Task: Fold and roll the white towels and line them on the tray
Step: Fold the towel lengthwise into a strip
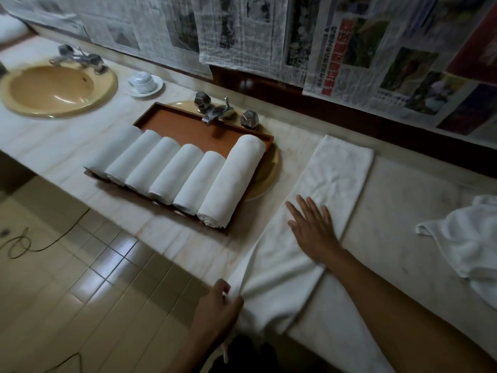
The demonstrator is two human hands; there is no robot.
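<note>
Nearest the viewer, the left hand (217, 308) sits at the front edge of the marble tabletop (403, 211), its fingers curled and pinching the near end of a folded white towel (336, 179) where the cloth bunches and spills over the edge. Just beyond, the right hand (313, 232) lies palm down on the same towel, fingers straight and spread wide, pressing it flat. The towel runs as a long narrow strip from the front edge toward the wall.

To the right, near the frame's edge, lies a crumpled heap of white towels (468, 238) (how many cannot be told).

Left of the strip, a brown wooden tray (188, 127) carries six rolled towels (174, 170) side by side, touching in a slanted row; the rightmost roll is longer and thicker than the others. The back half of the tray is bare. The tray rests over a yellow basin (266, 179), under its chrome tap (217, 113).

Farther left are a lidded white cup on a saucer (142, 82) and a second yellow sink (53, 87). Newspaper sheets (242, 36) cover the wall behind.
</note>
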